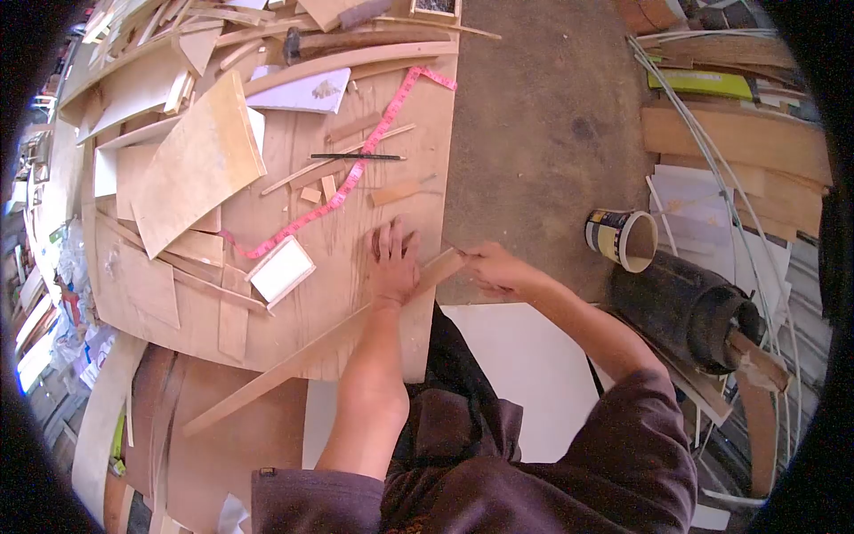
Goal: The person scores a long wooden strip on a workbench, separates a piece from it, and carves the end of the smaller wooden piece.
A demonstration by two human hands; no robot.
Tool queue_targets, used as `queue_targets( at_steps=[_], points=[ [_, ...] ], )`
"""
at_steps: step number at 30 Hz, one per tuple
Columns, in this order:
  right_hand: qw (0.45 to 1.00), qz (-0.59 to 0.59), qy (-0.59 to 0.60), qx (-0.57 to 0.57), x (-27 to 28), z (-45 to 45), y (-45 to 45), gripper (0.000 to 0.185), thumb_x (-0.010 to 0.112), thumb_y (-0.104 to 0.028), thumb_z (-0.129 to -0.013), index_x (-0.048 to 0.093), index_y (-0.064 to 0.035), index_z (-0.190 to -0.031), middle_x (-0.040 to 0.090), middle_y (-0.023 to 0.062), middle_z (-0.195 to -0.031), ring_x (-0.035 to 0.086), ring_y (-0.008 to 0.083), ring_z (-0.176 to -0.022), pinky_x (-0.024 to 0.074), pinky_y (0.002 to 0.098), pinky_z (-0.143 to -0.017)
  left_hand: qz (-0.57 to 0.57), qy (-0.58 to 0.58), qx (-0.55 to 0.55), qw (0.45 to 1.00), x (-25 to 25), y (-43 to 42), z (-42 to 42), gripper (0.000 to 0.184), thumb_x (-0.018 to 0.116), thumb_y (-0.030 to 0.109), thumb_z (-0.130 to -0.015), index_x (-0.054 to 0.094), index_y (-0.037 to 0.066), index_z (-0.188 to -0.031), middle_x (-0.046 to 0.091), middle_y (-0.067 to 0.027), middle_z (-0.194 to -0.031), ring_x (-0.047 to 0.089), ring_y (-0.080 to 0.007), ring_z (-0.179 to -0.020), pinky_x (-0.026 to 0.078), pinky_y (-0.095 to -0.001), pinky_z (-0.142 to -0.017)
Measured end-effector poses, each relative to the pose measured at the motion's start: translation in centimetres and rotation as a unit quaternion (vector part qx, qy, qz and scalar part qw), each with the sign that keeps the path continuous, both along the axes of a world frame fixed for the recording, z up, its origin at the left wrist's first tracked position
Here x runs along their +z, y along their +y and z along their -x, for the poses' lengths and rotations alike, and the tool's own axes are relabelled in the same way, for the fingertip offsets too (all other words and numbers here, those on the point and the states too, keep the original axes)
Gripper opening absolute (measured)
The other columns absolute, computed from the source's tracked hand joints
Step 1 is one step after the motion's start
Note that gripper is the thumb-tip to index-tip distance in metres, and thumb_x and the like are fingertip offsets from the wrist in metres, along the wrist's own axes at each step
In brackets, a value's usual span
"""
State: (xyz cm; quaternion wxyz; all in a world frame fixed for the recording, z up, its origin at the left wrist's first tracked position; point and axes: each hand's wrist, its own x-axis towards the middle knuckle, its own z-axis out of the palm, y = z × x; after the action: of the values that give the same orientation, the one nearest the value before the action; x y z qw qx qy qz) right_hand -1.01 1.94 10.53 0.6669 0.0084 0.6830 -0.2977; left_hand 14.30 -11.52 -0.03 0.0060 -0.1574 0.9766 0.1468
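Observation:
My left hand point(394, 262) lies on the wooden tabletop point(347, 236) with its fingers spread, its palm and wrist against a long wooden strip point(329, 336). The strip runs diagonally, its lower end sticking out past the table's near edge. At the strip's upper end, by the table's right edge, my right hand point(498, 270) is closed. A small dark, thin thing shows at its fingertips; what it is I cannot make out. Just beyond my left hand lies a small wooden piece with a thin tip point(398, 192).
A pink tape measure point(360, 169) curves across the table near a black pencil point(358, 157). A small white framed piece point(283, 269), a plywood board point(205, 165) and a hammer point(292, 44) lie among offcuts. On the right are a bucket point(639, 242) and a black cylinder point(680, 307).

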Motion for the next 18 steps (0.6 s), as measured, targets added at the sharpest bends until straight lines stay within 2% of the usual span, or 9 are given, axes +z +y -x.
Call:
queue_targets(
  at_steps=[2, 4, 7, 10, 11, 13, 15, 17, 18],
  points=[
    [1.0, 0.022, -0.009, -0.001, 3.5, 0.8, 0.0, 0.026, 0.039, -0.013, -0.093, 0.055, -0.0001, -0.11, 0.033, -0.0029, -0.052, 0.028, 0.0073, -0.037, 0.0206, 0.0258, -0.033, -0.002, -0.003, 0.008, 1.0, -0.1, 0.0, -0.1, 0.044, 0.06, 0.023, -0.073, 0.055, 0.017, -0.116, 0.032, -0.0104, -0.141, 0.025, -0.0298, -0.131, 0.016, -0.0553, -0.108],
    [0.998, -0.032, -0.046, -0.042, 4.8, 1.0, 0.1, 0.025, 0.04, -0.014, -0.093, 0.055, -0.0003, -0.108, 0.033, -0.0029, -0.051, 0.028, 0.0075, -0.037, 0.0202, 0.0261, -0.033, -0.012, -0.017, 0.005, 1.0, -0.1, -0.1, 0.1, 0.043, 0.059, 0.024, -0.073, 0.055, 0.019, -0.116, 0.033, -0.0107, -0.14, 0.026, -0.0299, -0.131, 0.016, -0.0554, -0.108],
    [1.0, -0.016, 0.01, -0.012, -3.4, -0.4, 0.0, 0.026, 0.038, -0.014, -0.095, 0.053, -0.0001, -0.111, 0.032, -0.0036, -0.05, 0.028, 0.0064, -0.036, 0.0197, 0.0254, -0.033, -0.002, -0.02, 0.007, 1.0, -0.8, 0.1, 0.0, 0.044, 0.059, 0.025, -0.073, 0.055, 0.019, -0.117, 0.033, -0.0107, -0.14, 0.026, -0.03, -0.131, 0.016, -0.0555, -0.108],
    [1.0, -0.029, 0.012, -0.001, -4.5, -0.8, -1.4, 0.027, 0.038, -0.017, -0.096, 0.053, 0.0, -0.111, 0.032, -0.0038, -0.05, 0.027, 0.0064, -0.036, 0.0198, 0.0252, -0.033, -0.001, -0.015, 0.002, 1.0, -0.4, -0.2, 0.0, 0.045, 0.059, 0.025, -0.073, 0.054, 0.019, -0.117, 0.033, -0.0107, -0.141, 0.025, -0.0303, -0.131, 0.016, -0.0557, -0.108],
    [0.999, -0.034, 0.011, -0.005, -3.6, -0.9, -0.2, 0.027, 0.038, -0.017, -0.096, 0.053, 0.0, -0.111, 0.032, -0.0038, -0.05, 0.027, 0.0064, -0.036, 0.0198, 0.0252, -0.033, -0.005, -0.017, -0.002, 1.0, -0.5, 0.1, -0.2, 0.045, 0.059, 0.025, -0.073, 0.054, 0.019, -0.117, 0.033, -0.0107, -0.141, 0.025, -0.0303, -0.131, 0.016, -0.0557, -0.108],
    [1.0, 0.017, -0.007, -0.011, 2.0, 0.5, 0.7, 0.025, 0.04, -0.019, -0.095, 0.054, -0.0004, -0.104, 0.03, -0.0044, -0.05, 0.025, 0.0071, -0.036, 0.0197, 0.0263, -0.033, -0.014, 0.0, 0.011, 1.0, -1.5, 0.2, 0.0, 0.046, 0.059, 0.026, -0.072, 0.054, 0.019, -0.117, 0.032, -0.011, -0.141, 0.025, -0.0305, -0.131, 0.016, -0.0555, -0.108],
    [1.0, -0.007, -0.02, -0.021, 5.1, 0.8, 1.0, 0.025, 0.04, -0.02, -0.095, 0.055, -0.0009, -0.101, 0.031, -0.0041, -0.05, 0.027, 0.0077, -0.036, 0.02, 0.0268, -0.033, -0.018, 0.004, 0.01, 1.0, -1.5, 0.2, -0.3, 0.046, 0.06, 0.026, -0.072, 0.054, 0.019, -0.117, 0.032, -0.0112, -0.142, 0.025, -0.0306, -0.131, 0.016, -0.0555, -0.108],
    [0.999, -0.026, -0.028, -0.032, 5.0, 0.8, 0.7, 0.025, 0.041, -0.022, -0.095, 0.056, -0.0014, -0.098, 0.032, -0.0038, -0.049, 0.028, 0.0082, -0.035, 0.0204, 0.0273, -0.032, -0.018, 0.011, 0.007, 1.0, -1.4, 0.1, -0.1, 0.046, 0.06, 0.026, -0.072, 0.054, 0.018, -0.117, 0.031, -0.0114, -0.142, 0.025, -0.0307, -0.131, 0.016, -0.0555, -0.108],
    [0.999, -0.011, 0.025, 0.017, 3.4, 0.7, -0.1, 0.027, 0.041, -0.023, -0.095, 0.056, -0.0017, -0.1, 0.033, -0.0034, -0.048, 0.029, 0.0083, -0.035, 0.0209, 0.0274, -0.032, -0.019, 0.012, 0.007, 1.0, -1.2, 0.1, 0.0, 0.046, 0.06, 0.025, -0.072, 0.053, 0.017, -0.117, 0.031, -0.0117, -0.142, 0.025, -0.031, -0.13, 0.016, -0.0556, -0.108]
  ],
)
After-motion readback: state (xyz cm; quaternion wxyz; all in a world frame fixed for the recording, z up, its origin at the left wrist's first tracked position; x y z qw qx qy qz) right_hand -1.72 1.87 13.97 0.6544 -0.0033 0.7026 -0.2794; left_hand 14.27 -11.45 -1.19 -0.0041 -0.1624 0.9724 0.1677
